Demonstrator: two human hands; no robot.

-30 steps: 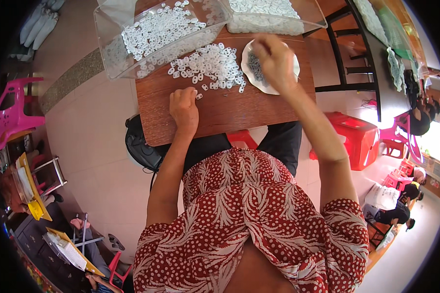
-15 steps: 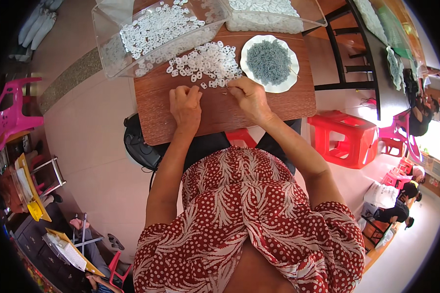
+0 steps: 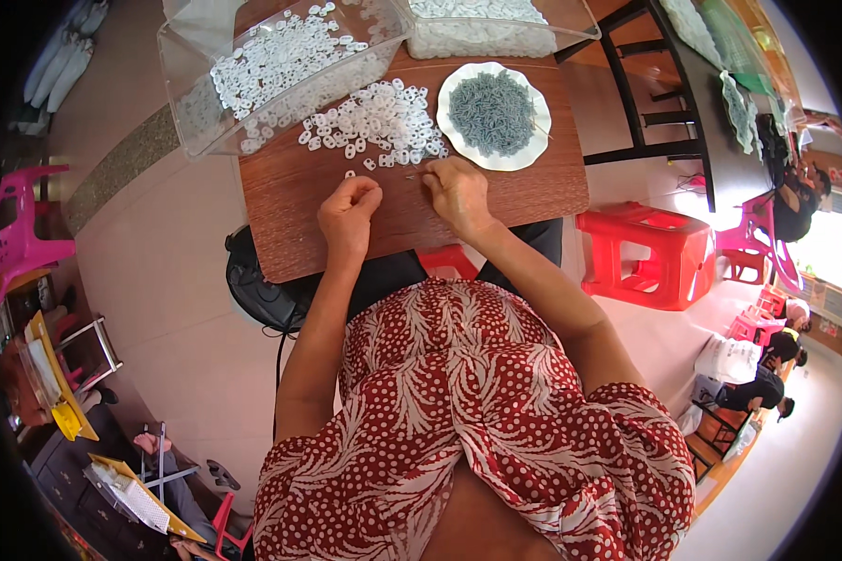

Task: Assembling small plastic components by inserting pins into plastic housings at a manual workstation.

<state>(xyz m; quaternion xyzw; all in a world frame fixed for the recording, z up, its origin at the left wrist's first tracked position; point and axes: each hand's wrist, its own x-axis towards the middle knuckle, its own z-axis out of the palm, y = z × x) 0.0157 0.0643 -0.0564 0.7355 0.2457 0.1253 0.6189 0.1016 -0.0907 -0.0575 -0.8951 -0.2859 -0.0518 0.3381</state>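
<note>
Left grip (image 3: 348,217): thumb and fingers curled together over the wooden surface (image 3: 295,220), can't tell if anything's pinched; loose white two-holed pieces (image 3: 380,122) lie in a pile just beyond it, nearest ones close to the fingertips. Right grip (image 3: 459,197): fingers bent inward near the pile's lower right edge, contents hidden, can't tell. Small grey parts (image 3: 491,112) sit heaped on a scalloped white plate (image 3: 507,163), beyond and right of the right grip.
</note>
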